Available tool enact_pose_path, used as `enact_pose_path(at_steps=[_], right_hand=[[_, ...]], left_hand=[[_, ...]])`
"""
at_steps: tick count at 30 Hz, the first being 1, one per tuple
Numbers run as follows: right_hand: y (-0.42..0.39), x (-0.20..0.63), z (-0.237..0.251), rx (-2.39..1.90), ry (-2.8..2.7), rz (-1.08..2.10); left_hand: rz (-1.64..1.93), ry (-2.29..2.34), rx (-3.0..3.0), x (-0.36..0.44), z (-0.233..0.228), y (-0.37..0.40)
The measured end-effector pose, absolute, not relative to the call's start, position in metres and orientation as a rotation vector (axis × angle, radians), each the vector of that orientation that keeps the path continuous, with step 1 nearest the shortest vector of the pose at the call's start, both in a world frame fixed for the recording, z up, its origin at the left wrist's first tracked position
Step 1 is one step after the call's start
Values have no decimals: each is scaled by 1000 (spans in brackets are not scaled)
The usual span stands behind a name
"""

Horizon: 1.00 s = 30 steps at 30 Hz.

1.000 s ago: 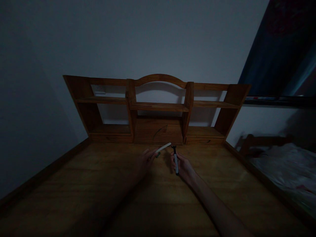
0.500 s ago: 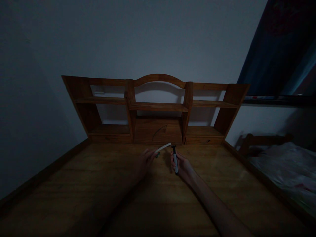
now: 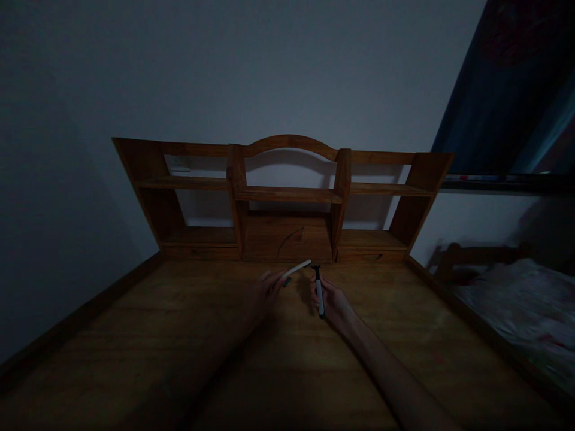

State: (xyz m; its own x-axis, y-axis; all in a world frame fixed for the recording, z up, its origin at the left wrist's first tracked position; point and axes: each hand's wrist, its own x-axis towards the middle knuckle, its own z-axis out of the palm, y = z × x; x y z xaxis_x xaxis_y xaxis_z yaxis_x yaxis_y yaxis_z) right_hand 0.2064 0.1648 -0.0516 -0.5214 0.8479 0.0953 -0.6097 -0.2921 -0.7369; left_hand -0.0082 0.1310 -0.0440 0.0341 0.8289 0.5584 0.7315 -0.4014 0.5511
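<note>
- The left hand [image 3: 263, 294] is stretched out over the wooden table [image 3: 135, 335], its fingertips pinched on the near end of a thin white strip [image 3: 297, 267] that slants up and to the right, clear of the table top.
- The right hand [image 3: 335, 304] is clenched around a slim pen-like tool [image 3: 319, 294] with a white barrel and a dark head; the tool points away from the person, its dark head close to the free end of the strip but apart from it.
- Both hands hover near the far middle of the table, just in front of the wooden shelf unit [image 3: 287, 194].
- The shelf unit stands against the wall at the back of the table: open compartments left and right, an arched middle bay with a closed panel below it. A small pale item [image 3: 180, 169] lies in the upper left compartment, too dim to identify.
- To the right of the table is a bed [image 3: 521, 305] with pale bedding.
- The room is very dark, so fine detail is lost.
</note>
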Motion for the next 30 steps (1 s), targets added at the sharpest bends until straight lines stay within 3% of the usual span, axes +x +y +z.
enact_pose_path(at_steps=[30], right_hand=[[163,205,-51,-407,-984,1920]], left_hand=[[1282,1718,2183,-9,-46,133]])
